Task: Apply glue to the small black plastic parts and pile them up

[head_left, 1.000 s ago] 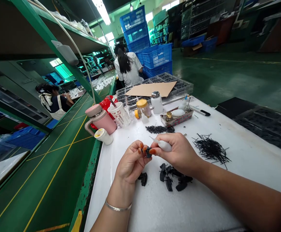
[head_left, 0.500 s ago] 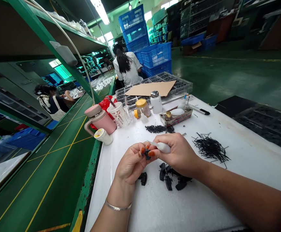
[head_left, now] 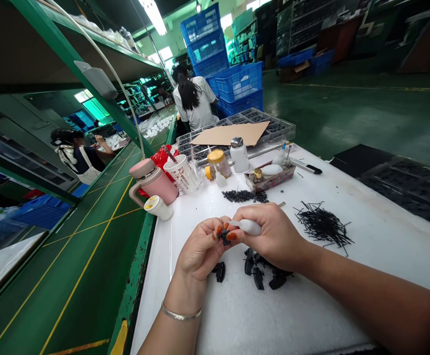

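My left hand pinches a small black plastic part between thumb and fingertips. In my right hand is a small white squeeze bottle, its thin nozzle pointing left at the black part; whether the tip touches it I cannot tell. My right fingertips also meet the black part. A thin metal tip sticks out behind my right hand, its other end hidden. Below the hands, several curved black parts lie on the white tabletop, with one more black part beside my left wrist.
Black pins and small black rings lie in piles. Behind stand a small box, white pump bottle, yellow-lidded jar, cup and pink mug. A green conveyor runs left; a co-worker sits ahead.
The bottle's nozzle has shifted very slightly down at the black part. Both hands keep their hold, and the view has tilted a little.
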`<state>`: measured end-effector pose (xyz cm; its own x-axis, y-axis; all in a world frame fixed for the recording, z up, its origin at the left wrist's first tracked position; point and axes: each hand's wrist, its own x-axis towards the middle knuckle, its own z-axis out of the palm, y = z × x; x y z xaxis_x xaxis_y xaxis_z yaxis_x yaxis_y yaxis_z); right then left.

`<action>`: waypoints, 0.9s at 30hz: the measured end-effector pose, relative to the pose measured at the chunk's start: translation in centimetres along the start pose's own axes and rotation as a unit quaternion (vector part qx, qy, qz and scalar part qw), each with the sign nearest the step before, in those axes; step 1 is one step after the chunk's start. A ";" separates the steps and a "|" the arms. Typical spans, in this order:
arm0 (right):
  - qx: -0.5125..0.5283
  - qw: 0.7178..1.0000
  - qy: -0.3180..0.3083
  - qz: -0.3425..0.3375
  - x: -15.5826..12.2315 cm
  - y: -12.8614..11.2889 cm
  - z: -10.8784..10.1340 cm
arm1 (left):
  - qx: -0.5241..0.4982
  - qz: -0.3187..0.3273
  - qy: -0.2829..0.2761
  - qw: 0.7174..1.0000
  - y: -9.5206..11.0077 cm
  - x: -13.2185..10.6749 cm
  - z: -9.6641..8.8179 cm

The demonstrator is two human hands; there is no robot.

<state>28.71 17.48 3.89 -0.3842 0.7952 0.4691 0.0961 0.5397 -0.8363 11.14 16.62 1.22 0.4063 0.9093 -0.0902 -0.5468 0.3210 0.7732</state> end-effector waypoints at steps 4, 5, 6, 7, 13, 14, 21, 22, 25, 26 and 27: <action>-0.016 0.999 0.003 -0.029 0.0 0.0 -0.1 | -0.006 0.001 -0.010 1.000 0.0 0.0 -0.1; -0.023 0.999 0.002 -0.041 0.0 0.0 -0.2 | -0.006 0.001 -0.009 1.000 0.0 0.0 -0.1; -0.032 0.998 0.002 -0.054 0.0 0.1 -0.2 | -0.004 0.001 -0.008 1.000 0.0 0.0 -0.2; -0.041 0.997 0.002 -0.069 0.0 0.1 -0.2 | -0.001 0.002 -0.007 1.000 0.1 0.0 -0.2; -0.083 0.993 -0.002 -0.087 0.0 0.2 -0.4 | 0.031 0.014 -0.007 0.999 0.2 0.2 -0.4; -0.081 0.995 -0.008 -0.062 0.0 0.1 -0.4 | 0.041 0.017 -0.006 0.999 0.2 0.2 -0.4; 0.138 0.961 -0.103 0.217 0.7 0.0 -0.6 | 0.144 0.051 -0.022 0.988 0.7 0.1 -0.6; 0.176 0.945 -0.120 0.247 0.8 0.2 -0.7 | 0.167 0.059 -0.026 0.984 0.7 0.1 -0.6; 0.248 0.898 -0.170 0.320 0.9 0.8 -0.9 | 0.245 0.086 -0.046 0.965 1.1 0.0 -0.7; 0.264 0.885 -0.184 0.337 0.9 1.0 -0.9 | 0.274 0.100 -0.054 0.955 1.2 -0.1 -0.7; 0.278 0.873 -0.196 0.350 0.8 1.1 -0.9 | 0.305 0.118 -0.060 0.943 1.4 -0.2 -0.7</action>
<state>29.31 19.00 3.59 -0.7054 0.6619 -0.2537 0.0138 -0.3449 -0.9385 9.75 17.07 1.87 0.4252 0.8884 0.1731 -0.1249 -0.1319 0.9834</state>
